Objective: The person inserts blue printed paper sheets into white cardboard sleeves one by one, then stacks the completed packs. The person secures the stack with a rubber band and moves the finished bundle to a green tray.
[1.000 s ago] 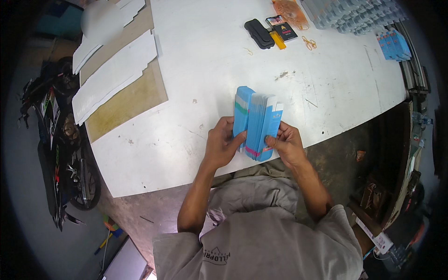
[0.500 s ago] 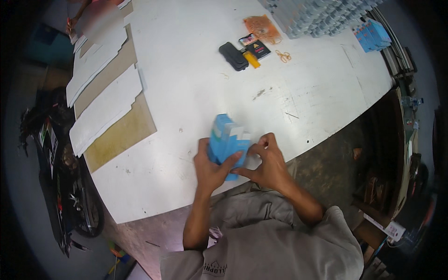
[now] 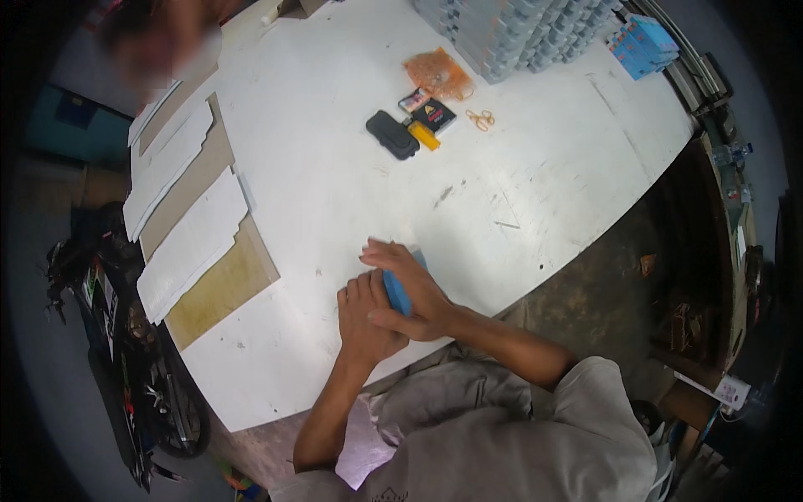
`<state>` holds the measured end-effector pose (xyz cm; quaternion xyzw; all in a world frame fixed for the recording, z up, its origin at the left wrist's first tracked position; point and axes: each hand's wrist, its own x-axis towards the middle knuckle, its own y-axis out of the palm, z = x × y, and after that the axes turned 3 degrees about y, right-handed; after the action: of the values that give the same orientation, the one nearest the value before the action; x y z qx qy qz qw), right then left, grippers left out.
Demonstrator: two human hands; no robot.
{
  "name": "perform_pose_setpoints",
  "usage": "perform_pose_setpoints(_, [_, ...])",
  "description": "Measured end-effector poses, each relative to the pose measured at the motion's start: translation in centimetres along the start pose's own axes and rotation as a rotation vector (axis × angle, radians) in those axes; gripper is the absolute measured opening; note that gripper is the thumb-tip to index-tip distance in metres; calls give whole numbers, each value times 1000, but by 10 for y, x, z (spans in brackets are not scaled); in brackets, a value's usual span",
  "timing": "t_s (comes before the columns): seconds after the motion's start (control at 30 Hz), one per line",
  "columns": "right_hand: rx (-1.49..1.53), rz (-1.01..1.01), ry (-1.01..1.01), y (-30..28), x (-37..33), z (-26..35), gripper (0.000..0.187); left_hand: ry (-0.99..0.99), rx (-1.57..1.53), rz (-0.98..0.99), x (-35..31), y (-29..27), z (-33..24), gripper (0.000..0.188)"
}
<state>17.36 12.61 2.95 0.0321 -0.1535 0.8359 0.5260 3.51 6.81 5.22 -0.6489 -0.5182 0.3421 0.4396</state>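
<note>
Close to the table's near edge, my two hands close around a bundle of small blue cartons [image 3: 396,294], mostly hidden by the fingers. My left hand [image 3: 365,318] wraps the bundle's left side, fingers bent over it. From the right, my right hand [image 3: 422,293] presses across the top, its fingers reaching past the left fingertips and its thumb lying by the left hand. A bit of blue shows beyond the right knuckles. How many cartons are in the bundle cannot be made out.
On the white table [image 3: 318,192] lie a black case [image 3: 392,135], a yellow lighter [image 3: 424,135], a dark pack [image 3: 433,115], rubber bands [image 3: 480,120] and an orange bag [image 3: 438,74]. Grey stacks [image 3: 519,33] and blue cartons [image 3: 642,46] stand far right. Sheets [image 3: 194,243] lie left; another person [image 3: 159,42] is beyond.
My right hand has moved left from beside the cartons to lie over them. The left fingers now cover more of the bundle. The view has shifted slightly, and the other person appears nearer the table.
</note>
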Motion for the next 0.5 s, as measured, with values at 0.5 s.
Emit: perform_pose_setpoints(0.5, [-845,-668,483,-200,193,-143,29,-29,37,21,4,-4,3,79])
